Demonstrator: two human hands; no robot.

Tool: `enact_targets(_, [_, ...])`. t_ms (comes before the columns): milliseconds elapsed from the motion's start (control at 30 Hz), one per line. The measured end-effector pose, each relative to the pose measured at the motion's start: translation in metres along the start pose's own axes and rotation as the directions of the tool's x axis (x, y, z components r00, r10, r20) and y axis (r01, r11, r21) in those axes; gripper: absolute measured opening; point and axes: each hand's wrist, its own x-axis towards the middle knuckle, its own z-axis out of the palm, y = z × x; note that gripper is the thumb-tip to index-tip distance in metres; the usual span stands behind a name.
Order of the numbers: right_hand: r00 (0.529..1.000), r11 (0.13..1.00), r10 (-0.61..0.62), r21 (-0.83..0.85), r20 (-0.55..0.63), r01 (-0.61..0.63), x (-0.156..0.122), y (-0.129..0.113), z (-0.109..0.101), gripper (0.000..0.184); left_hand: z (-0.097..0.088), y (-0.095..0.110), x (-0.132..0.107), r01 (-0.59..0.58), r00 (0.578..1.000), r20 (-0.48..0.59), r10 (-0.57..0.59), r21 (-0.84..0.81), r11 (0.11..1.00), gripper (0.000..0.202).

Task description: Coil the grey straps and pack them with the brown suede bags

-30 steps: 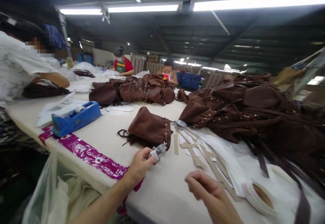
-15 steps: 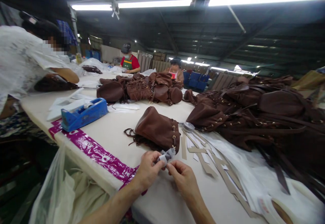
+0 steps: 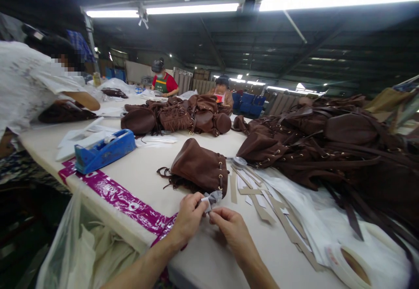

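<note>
My left hand [image 3: 190, 217] is closed on a small bundle of thin, translucent grey-white wrapping [image 3: 213, 198], its thumb pressed on a white patch. What lies inside the wrapping cannot be made out. At the bundle's lower edge, my right hand [image 3: 231, 228] pinches with thumb and forefinger; a thin dark bit shows at those fingertips. Just beyond both hands, a brown drawstring bag [image 3: 199, 166] lies on its side, with gold eyelets along its mouth and dark fringe on the left. The bundle is close to the bag's mouth; whether they touch I cannot tell.
A blue tape dispenser [image 3: 104, 151] stands left, near purple tape [image 3: 122, 197] along the table edge. Brown bags are heaped right [image 3: 327, 140] and behind [image 3: 176, 116]. Card strips [image 3: 262, 210] and a tape roll [image 3: 348, 265] lie right. Three people work around the table.
Both hands keep their grip on the small wrapped bundle, with only slight finger movement. The whole view has shifted a little, so the table's contents appear slightly further left.
</note>
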Motion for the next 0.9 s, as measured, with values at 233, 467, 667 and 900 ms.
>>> enact_targets(233, [0.996,1.000,0.010,0.029,-0.083,-0.008,0.001,0.003,-0.001,0.028,0.002,0.011,-0.001,0.086,0.991,0.118,-0.062,-0.214,0.973,0.027])
enact_targets(467, [0.973,0.989,-0.139,0.015,-0.183,0.144,0.009,0.017,0.009,0.014,0.007,0.013,-0.017,0.081,0.993,0.097,-0.071,-0.108,0.991,0.030])
enact_targets(667, [0.975,0.964,-0.173,0.178,-0.137,0.196,0.008,0.018,0.007,0.021,0.009,0.013,-0.022,-0.036,0.998,0.054,0.035,0.022,0.999,0.031])
enact_targets(900, [0.966,0.987,-0.141,0.050,-0.218,0.155,0.004,0.014,0.002,0.019,0.008,0.012,-0.025,-0.031,0.996,0.087,0.021,0.109,0.994,0.022])
